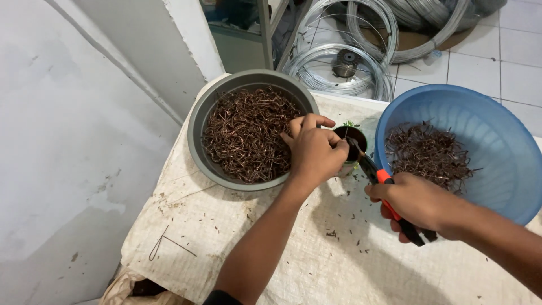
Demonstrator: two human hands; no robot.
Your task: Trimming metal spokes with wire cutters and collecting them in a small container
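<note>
On the white woven sheet (316, 265) covering the table, seen from the head camera, the left hand (314, 149) is curled with fingertips pinched on a small piece of brown wire (348, 137) just above a small dark cup (354, 142). Beside it, the right hand (419, 204) is wrapped closed around the orange and black handles of pliers (389, 197), whose nose meets the pinched wire. A grey bowl (199, 121) full of brown wire hooks (245, 134) sits to the left, a blue basin (502, 147) with more wire pieces to the right, and coils of silver wire (339, 62) lie on the tiled floor beyond
</note>
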